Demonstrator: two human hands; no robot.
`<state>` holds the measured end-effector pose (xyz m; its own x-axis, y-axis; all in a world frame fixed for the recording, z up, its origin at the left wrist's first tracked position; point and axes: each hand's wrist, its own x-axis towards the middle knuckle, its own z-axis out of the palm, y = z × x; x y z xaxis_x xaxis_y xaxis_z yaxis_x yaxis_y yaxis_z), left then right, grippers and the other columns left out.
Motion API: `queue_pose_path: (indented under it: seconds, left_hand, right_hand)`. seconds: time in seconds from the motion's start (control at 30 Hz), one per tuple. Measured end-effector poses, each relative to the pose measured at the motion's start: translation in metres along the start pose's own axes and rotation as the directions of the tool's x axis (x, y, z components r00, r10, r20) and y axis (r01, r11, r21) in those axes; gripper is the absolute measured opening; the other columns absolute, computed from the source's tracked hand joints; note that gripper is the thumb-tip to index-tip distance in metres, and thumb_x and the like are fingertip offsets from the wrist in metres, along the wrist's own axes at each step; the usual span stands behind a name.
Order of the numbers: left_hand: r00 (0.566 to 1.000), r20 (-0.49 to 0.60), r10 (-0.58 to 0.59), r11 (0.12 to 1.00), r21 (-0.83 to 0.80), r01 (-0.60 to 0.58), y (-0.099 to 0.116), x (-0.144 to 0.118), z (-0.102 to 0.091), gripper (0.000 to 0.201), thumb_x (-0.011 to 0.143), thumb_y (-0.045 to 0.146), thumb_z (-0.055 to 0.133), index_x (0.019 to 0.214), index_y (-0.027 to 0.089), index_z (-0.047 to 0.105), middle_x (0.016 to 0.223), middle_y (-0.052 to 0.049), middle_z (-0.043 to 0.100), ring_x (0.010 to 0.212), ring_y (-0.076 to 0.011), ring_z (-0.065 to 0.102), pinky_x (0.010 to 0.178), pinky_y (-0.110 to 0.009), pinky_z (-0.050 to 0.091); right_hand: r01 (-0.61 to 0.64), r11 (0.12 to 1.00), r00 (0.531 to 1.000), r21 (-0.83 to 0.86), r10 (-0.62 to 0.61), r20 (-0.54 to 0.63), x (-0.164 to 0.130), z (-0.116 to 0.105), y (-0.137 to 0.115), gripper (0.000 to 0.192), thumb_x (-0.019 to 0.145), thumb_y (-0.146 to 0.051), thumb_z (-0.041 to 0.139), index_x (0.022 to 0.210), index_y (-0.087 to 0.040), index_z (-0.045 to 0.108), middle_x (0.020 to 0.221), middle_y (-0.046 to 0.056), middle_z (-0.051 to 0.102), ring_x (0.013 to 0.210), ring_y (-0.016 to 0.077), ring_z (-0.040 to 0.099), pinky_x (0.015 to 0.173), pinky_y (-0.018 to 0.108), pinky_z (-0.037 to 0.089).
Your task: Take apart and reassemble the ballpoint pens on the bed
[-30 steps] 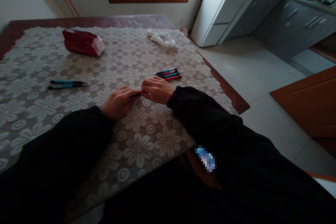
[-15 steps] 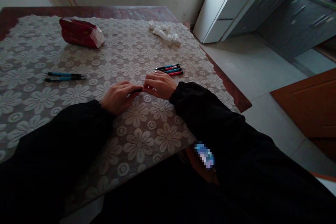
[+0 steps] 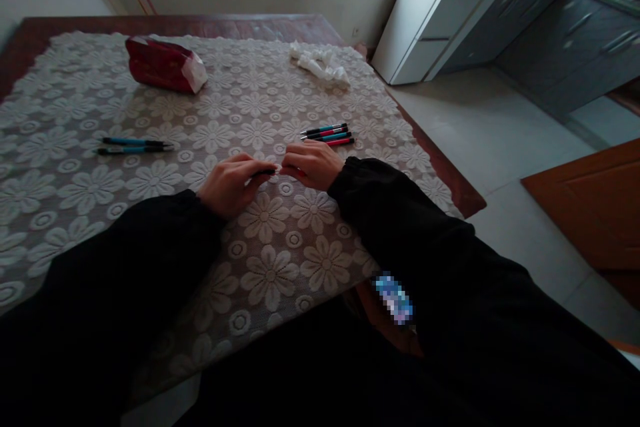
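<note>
My left hand [image 3: 231, 181] and my right hand [image 3: 311, 164] meet over the lace tablecloth [image 3: 260, 267], both pinching one thin pen [image 3: 270, 172]. Its dark end shows between my fingertips; a red part peeks under my right fingers. Just beyond my right hand lies a small row of several pens [image 3: 328, 134] in teal, black and red. Two more teal pens [image 3: 134, 145] rest side by side to the left of my left hand.
A red tissue pack [image 3: 165, 65] sits at the far left of the table, crumpled white tissue [image 3: 321, 65] at the far right. The table's right edge [image 3: 450, 180] drops to a tiled floor, with a white fridge [image 3: 440, 13] and grey cabinets [image 3: 570, 40] beyond.
My hands stay together on the pen and have hardly moved. The view has shifted slightly, so everything on the table sits a little lower and further right.
</note>
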<state>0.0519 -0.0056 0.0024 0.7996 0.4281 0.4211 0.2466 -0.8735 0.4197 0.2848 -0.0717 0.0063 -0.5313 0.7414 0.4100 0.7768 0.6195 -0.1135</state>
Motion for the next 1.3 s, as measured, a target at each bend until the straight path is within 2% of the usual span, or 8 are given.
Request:
queue_pose_path:
  seconds: [0.23,0.37,0.43,0.5,0.7,0.9,1.03,1.3]
  left_hand:
    - [0.999,0.037,0.035,0.999,-0.007,-0.035,0.002,0.0,-0.001,0.029,0.1,0.03,0.051,0.116,0.02,0.073,0.095,-0.006,0.076,0.089,-0.0204,0.068,0.084,-0.034,0.055]
    - [0.998,0.032,-0.049,0.999,0.019,0.048,0.005,0.001,-0.003,0.029,0.099,0.027,0.048,0.112,0.018,0.072,0.097,-0.007,0.075,0.091,-0.0214,0.067,0.086,-0.036,0.055]
    - [0.995,0.007,-0.103,0.994,0.026,0.103,0.006,0.001,-0.003,0.028,0.098,0.026,0.048,0.11,0.017,0.072,0.097,-0.007,0.075,0.091,-0.0212,0.067,0.086,-0.036,0.055]
    - [0.99,-0.012,-0.138,0.99,0.031,0.138,0.005,0.001,-0.002,0.026,0.098,0.025,0.049,0.109,0.017,0.071,0.096,-0.007,0.074,0.091,-0.021,0.067,0.086,-0.036,0.055]
    - [0.988,-0.024,-0.15,0.985,0.081,0.152,-0.001,0.0,-0.001,0.024,0.096,0.022,0.05,0.107,0.017,0.071,0.097,-0.008,0.073,0.094,-0.0231,0.066,0.086,-0.037,0.055]
    - [0.991,-0.024,-0.129,0.986,0.105,0.131,0.0,-0.001,0.0,0.023,0.096,0.022,0.051,0.107,0.018,0.071,0.099,-0.007,0.074,0.095,-0.0233,0.066,0.088,-0.038,0.054]
    - [0.995,-0.017,-0.101,0.987,0.125,0.102,0.001,0.0,0.0,0.023,0.095,0.02,0.052,0.106,0.018,0.072,0.097,-0.007,0.075,0.093,-0.0241,0.065,0.086,-0.039,0.055]
    - [0.994,-0.006,-0.109,0.988,0.11,0.109,0.0,-0.002,0.001,0.024,0.096,0.021,0.051,0.107,0.019,0.072,0.099,-0.007,0.074,0.096,-0.0234,0.065,0.089,-0.039,0.054]
  right_hand:
    - [-0.028,0.999,1.0,0.015,0.028,0.0,-0.001,0.001,0.002,0.034,0.107,-0.039,0.042,0.09,-0.018,0.064,0.086,0.004,0.063,0.074,0.0155,0.054,0.073,0.03,0.034]
    - [-0.099,0.993,0.995,0.069,0.098,0.024,-0.001,-0.002,0.003,0.03,0.099,-0.047,0.056,0.103,-0.019,0.063,0.087,0.004,0.066,0.077,0.0178,0.057,0.076,0.031,0.036]
    - [-0.179,0.981,0.984,0.073,0.177,0.034,-0.001,-0.007,0.003,0.041,0.091,-0.05,0.067,0.114,-0.017,0.059,0.084,0.003,0.066,0.077,0.0199,0.058,0.078,0.032,0.036]
    - [-0.246,0.968,0.969,0.056,0.243,0.051,-0.001,-0.014,0.005,0.047,0.084,-0.043,0.071,0.118,-0.015,0.056,0.083,0.003,0.066,0.077,0.0216,0.058,0.079,0.033,0.036]
    - [-0.236,0.971,0.96,0.045,0.225,0.167,-0.009,-0.027,0.019,0.029,0.076,-0.019,0.061,0.105,-0.018,0.063,0.085,0.004,0.067,0.076,0.0209,0.058,0.076,0.032,0.034]
    - [-0.196,0.979,0.956,0.061,0.177,0.234,-0.011,-0.021,0.021,0.022,0.085,-0.027,0.063,0.105,-0.018,0.066,0.09,0.004,0.067,0.074,0.0176,0.056,0.07,0.03,0.032]
    - [-0.188,0.98,0.96,0.058,0.172,0.22,-0.009,-0.016,0.016,0.013,0.094,-0.025,0.056,0.095,-0.019,0.067,0.094,0.005,0.067,0.074,0.0161,0.055,0.069,0.029,0.033]
    - [-0.205,0.975,0.972,0.084,0.193,0.136,-0.009,-0.015,0.013,0.011,0.094,-0.023,0.054,0.095,-0.019,0.064,0.093,0.005,0.067,0.072,0.0153,0.056,0.067,0.028,0.034]
